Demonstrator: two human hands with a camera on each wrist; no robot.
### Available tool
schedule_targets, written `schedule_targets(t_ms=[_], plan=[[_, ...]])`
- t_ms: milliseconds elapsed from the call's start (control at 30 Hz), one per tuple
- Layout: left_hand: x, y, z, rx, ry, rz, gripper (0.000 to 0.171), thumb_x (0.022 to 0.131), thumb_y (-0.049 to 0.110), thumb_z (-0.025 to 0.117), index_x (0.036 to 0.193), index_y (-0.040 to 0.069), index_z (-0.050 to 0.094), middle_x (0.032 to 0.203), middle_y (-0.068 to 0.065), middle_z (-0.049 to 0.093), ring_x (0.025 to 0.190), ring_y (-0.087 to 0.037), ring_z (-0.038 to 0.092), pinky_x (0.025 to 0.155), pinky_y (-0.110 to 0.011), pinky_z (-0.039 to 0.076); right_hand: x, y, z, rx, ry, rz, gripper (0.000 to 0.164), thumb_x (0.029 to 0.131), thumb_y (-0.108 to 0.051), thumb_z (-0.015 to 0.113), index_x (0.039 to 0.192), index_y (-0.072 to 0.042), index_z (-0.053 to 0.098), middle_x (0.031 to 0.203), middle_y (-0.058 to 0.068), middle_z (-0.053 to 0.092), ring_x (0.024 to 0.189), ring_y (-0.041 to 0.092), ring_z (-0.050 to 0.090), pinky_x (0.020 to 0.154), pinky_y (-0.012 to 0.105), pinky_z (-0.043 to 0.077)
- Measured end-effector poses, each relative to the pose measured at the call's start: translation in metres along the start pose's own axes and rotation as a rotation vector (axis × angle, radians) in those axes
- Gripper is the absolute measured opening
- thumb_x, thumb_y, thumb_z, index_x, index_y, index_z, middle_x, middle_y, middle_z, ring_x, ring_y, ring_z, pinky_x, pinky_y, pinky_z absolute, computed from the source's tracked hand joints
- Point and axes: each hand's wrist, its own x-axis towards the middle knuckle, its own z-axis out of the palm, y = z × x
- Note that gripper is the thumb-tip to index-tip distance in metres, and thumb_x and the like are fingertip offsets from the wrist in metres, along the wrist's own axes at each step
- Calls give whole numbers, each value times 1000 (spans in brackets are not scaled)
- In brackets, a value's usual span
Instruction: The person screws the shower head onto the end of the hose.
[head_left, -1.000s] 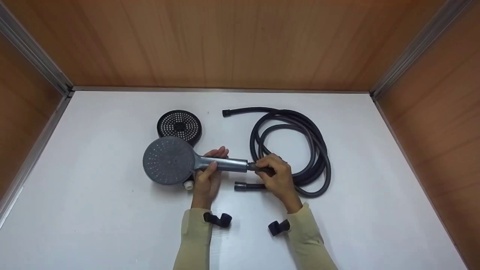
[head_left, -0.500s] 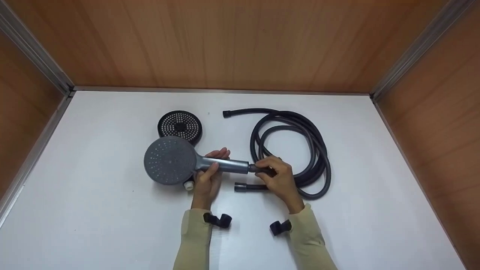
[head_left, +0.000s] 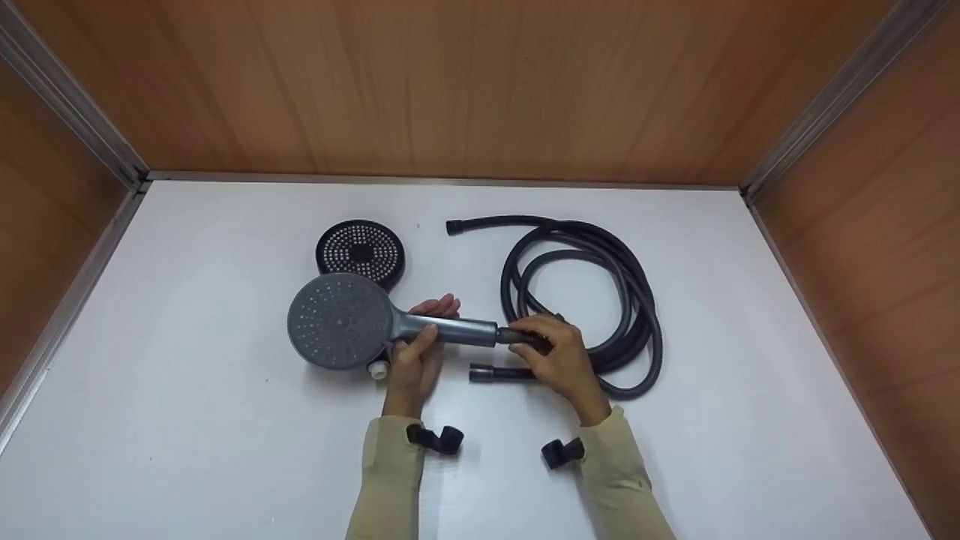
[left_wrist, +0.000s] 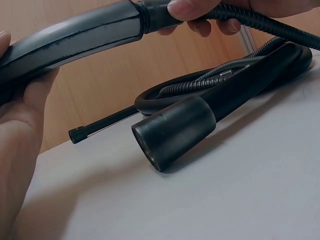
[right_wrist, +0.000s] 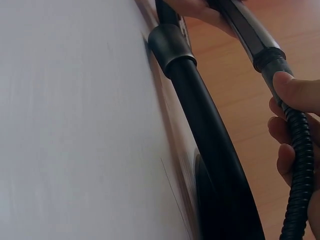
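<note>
My left hand (head_left: pixel 416 367) holds a grey hand shower (head_left: pixel 339 321) by its handle (head_left: pixel 461 331), thumb on top and the other fingers behind it. The round spray face points up toward the head camera. At the handle's right end, my right hand (head_left: pixel 561 356) pinches the dark connector (left_wrist: pixel 156 19) of a ribbed black hose (right_wrist: pixel 301 155) between thumb and fingers. In the right wrist view the connector (right_wrist: pixel 273 69) lies in line with the handle, right at its end. The ribbed hose runs back through the right hand's fingers.
A second, black shower head (head_left: pixel 360 252) lies behind the held one, partly covered; a white fitting (head_left: pixel 378 370) shows below. Coiled black hoses (head_left: pixel 637 300) lie at the right, with one end (head_left: pixel 455 226) toward the back and a wider end (left_wrist: pixel 172 132) near my hands. Wooden walls (head_left: pixel 480 90) border the white table.
My right hand has shifted very slightly right, its fingers moving on the connector, more of which now shows. The hand shower has moved marginally right; my left hand keeps its hold.
</note>
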Motion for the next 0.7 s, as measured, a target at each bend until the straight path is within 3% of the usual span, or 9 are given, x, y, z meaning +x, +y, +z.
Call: schedule_targets(t_ms=[167,367,700], plan=[[1,0,0,0,15,-6,27,89,-6,55,114,2,61,117,-14,68,114,-26,62,106,-35,45,1,0,0,-21,-5,-17,32,71,-1,80,101,-3,68,95,9,72,85,22,68,78,35,55],[0,0,0,-3,8,-4,28,89,-7,54,114,2,61,117,-15,67,114,-26,63,105,-35,45,1,0,1,-27,20,-44,32,66,1,82,94,-2,66,86,8,71,76,20,66,70,33,55],[0,1,3,11,37,-18,28,89,-7,55,114,3,61,117,-14,68,114,-26,63,106,-35,45,2,2,-1,-26,-5,-34,25,72,-3,79,95,-3,69,92,8,71,85,20,66,79,33,55]])
